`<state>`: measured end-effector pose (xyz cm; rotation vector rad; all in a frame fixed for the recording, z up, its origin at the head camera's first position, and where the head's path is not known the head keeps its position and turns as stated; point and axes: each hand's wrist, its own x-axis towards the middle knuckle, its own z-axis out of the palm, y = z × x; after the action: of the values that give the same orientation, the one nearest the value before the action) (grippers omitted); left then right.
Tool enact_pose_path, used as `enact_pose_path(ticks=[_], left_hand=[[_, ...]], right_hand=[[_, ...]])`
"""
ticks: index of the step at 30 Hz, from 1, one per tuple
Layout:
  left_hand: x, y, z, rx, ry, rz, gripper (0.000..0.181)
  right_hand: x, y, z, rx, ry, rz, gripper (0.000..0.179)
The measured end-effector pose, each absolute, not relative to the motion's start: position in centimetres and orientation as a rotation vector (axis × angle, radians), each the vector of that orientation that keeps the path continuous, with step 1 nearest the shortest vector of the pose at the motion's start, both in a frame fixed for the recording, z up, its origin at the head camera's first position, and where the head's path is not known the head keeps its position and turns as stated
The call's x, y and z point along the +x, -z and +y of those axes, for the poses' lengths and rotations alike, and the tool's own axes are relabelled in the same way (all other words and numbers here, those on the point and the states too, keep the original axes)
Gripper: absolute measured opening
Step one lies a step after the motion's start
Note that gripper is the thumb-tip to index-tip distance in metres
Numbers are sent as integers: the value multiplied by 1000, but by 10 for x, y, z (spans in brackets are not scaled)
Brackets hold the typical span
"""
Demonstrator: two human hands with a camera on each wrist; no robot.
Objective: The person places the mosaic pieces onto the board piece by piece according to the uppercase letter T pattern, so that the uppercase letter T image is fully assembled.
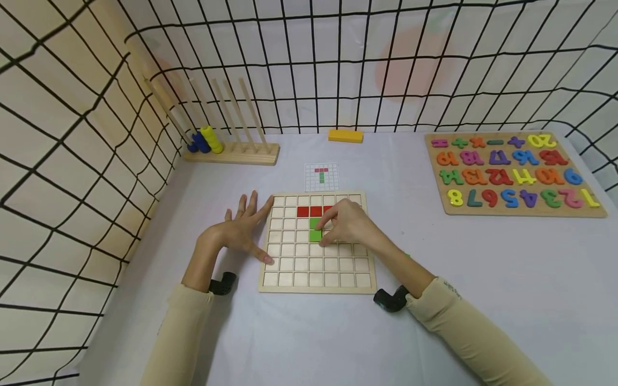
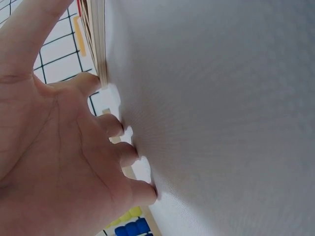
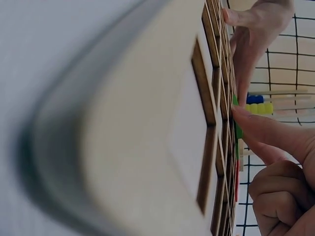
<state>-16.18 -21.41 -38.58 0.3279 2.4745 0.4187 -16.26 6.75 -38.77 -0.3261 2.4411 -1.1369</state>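
A square wooden grid board [image 1: 294, 265] lies on the white table. Red tiles [image 1: 316, 211] form a row in its upper part, the rightmost partly covered by my right hand. Below the middle red one sit two green tiles in a column. My right hand [image 1: 351, 222] pinches the lower green tile [image 1: 315, 236] at its edges between thumb and index finger, other fingers curled. With fingers spread, my left hand [image 1: 238, 230] rests at the board's left side, thumb on the frame and index finger at the top left corner. A printed card [image 1: 330, 185] showing a red and green T lies behind the board.
At back left stands a wooden peg rack [image 1: 246, 155] with blue and yellow beads. A yellow block [image 1: 345, 136] lies at the back. Rightward is a number puzzle board [image 1: 521, 210]. Black netting surrounds the table. Something green [image 1: 407, 255] peeks out behind the right forearm.
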Motion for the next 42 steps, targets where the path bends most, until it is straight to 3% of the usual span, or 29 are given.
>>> enact_pose_path(ticks=[30, 42], left_hand=[[-162, 387, -215, 354, -423, 2485, 150], [-161, 386, -215, 350, -416, 2477, 149]], right_hand=[[-164, 390, 74, -342, 1187, 2360, 28], [-165, 376, 123, -384, 1231, 2349, 31]])
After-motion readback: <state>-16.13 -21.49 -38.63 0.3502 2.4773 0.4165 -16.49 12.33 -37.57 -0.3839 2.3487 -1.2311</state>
